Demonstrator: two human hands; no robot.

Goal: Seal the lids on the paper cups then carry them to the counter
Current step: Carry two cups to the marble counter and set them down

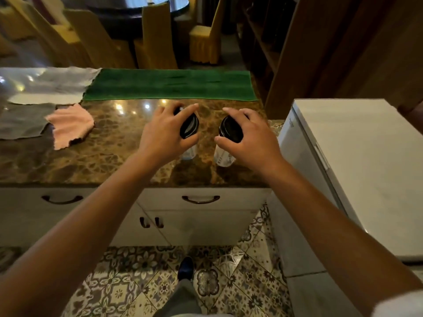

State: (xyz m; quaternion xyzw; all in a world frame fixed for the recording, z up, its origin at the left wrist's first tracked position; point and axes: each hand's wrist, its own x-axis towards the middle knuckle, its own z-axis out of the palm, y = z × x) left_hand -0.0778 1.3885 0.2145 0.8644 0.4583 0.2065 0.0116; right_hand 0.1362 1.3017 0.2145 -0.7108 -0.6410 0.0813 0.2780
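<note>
Left hand [163, 136] and right hand [248, 136] each grip a lidded paper cup by the rim (thin walls, probably crushable), so hold up top.

You can read no text here. The right paper cup [223, 157], under your right grip [248, 133], bears small dark print, too blurred to make out.

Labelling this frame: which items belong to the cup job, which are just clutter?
Job: left cup with black lid, held by left hand; right cup with black lid, held by right hand; marble counter.
Clutter: green towel; pink cloth; grey cloths.
</note>
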